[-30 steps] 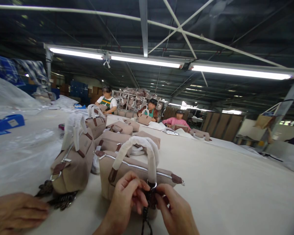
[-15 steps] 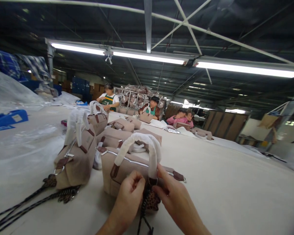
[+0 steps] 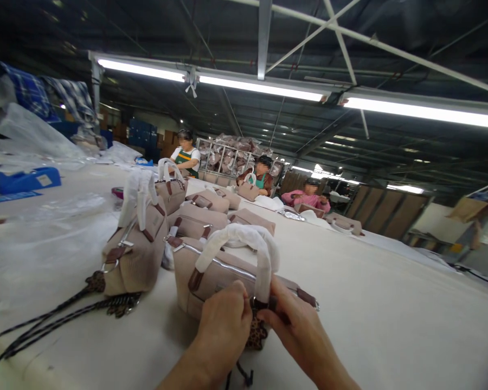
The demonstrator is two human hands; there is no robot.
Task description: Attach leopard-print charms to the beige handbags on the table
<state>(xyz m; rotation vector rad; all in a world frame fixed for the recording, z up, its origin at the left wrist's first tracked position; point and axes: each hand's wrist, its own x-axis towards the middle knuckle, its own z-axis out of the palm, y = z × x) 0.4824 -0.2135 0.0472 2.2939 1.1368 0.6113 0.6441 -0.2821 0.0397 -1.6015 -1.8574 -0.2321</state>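
A beige handbag [image 3: 187,276] with a silver zip stands on the table in front of me. Its handles [image 3: 264,260] are wrapped in white and end in brown leather tabs. My left hand [image 3: 225,317] is closed in a pinch at the base of the near handle; what its fingertips hold is hidden. My right hand [image 3: 293,319] grips that handle's lower end, with the thumb in front and fingers behind. Between both hands a leopard-print charm [image 3: 257,331] hangs against the bag, and its black cord [image 3: 246,374] shows below my left wrist.
To the left stands another beige handbag [image 3: 134,254] with leopard charms and long black cords [image 3: 44,325]. More bags [image 3: 201,219] lie behind. A blue tape dispenser [image 3: 26,179] and clear plastic [image 3: 61,216] are at the left. Several people work across the white table [image 3: 374,287].
My left hand has turned over and moved slightly right, closer to the handle's base, covering more of the charm's cord. The right hand keeps its place on the bag. The view has shifted.
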